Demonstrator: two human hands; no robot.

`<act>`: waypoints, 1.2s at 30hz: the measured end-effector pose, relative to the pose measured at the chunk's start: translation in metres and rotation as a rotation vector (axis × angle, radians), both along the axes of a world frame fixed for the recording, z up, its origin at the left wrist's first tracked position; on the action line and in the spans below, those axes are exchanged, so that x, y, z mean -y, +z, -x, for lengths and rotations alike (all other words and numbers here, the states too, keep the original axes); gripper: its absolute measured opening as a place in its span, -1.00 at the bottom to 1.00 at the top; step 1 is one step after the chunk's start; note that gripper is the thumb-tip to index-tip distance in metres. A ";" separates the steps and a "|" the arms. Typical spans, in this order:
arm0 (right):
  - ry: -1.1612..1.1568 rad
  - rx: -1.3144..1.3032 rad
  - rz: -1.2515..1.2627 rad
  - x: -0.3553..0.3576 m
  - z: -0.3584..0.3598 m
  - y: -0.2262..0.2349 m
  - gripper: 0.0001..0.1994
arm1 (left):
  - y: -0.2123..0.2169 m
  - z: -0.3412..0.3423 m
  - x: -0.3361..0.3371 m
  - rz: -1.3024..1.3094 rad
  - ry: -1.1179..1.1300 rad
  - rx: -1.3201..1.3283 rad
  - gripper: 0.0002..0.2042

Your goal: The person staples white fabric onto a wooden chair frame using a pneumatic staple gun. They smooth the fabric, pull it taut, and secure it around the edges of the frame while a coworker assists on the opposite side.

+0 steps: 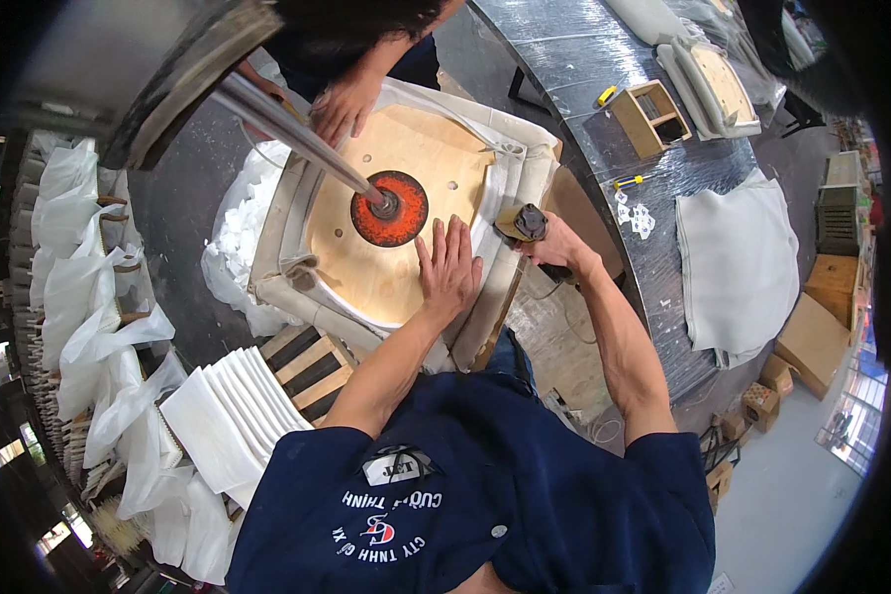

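A plywood seat panel (366, 282) lies in the middle, framed by grey upholstery fabric (289, 213) and white padding around its edges. On the panel rests a round red-orange press disc (361, 220), at the end of a metal rod (292, 139). My left hand (449, 269) lies flat on the panel near its right front edge, fingers stretched out. My right hand (560, 246) is wrapped round a staple gun (521, 224) with a yellowish head, whose nose is over the fabric at the panel's right side. Across from me, a co-worker's hand (346, 107) touches the panel's far left edge.
On the right, a plastic-covered table (604, 129) carries a wooden box (649, 119), a yellow-handled tool (628, 182) and a stack of pale fabric (738, 267). White padding sheets (233, 421) and plastic-wrapped pieces (79, 287) stand left. Cardboard boxes (812, 327) line the right wall.
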State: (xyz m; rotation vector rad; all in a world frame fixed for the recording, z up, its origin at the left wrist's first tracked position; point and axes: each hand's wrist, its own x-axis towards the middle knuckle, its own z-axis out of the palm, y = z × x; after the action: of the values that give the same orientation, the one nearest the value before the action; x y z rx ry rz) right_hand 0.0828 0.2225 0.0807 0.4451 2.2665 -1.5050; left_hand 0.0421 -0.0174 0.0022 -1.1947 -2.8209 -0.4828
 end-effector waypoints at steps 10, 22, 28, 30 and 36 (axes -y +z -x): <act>-0.056 0.045 0.038 0.055 -0.037 0.007 -0.65 | -0.011 -0.010 0.032 -0.035 0.004 -0.010 -0.32; -0.073 0.048 0.007 0.108 -0.070 -0.009 -0.44 | 0.012 -0.034 0.096 0.033 -0.096 0.111 -0.25; -0.061 0.029 -0.038 0.124 -0.085 -0.024 -0.36 | 0.007 -0.042 0.119 -0.013 -0.030 0.180 -0.39; -0.061 0.057 -0.049 0.128 -0.086 -0.025 -0.35 | 0.012 -0.043 0.126 -0.042 -0.024 0.165 -0.47; -0.063 -0.024 -0.090 0.155 -0.090 -0.004 -0.34 | 0.020 -0.044 0.147 -0.104 -0.062 0.218 -0.76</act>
State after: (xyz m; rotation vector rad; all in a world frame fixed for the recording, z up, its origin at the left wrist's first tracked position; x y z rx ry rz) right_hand 0.1726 0.0673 0.0770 0.5312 2.3671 -1.4498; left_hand 0.0858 -0.1648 0.0224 -1.2858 -2.8972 -0.7994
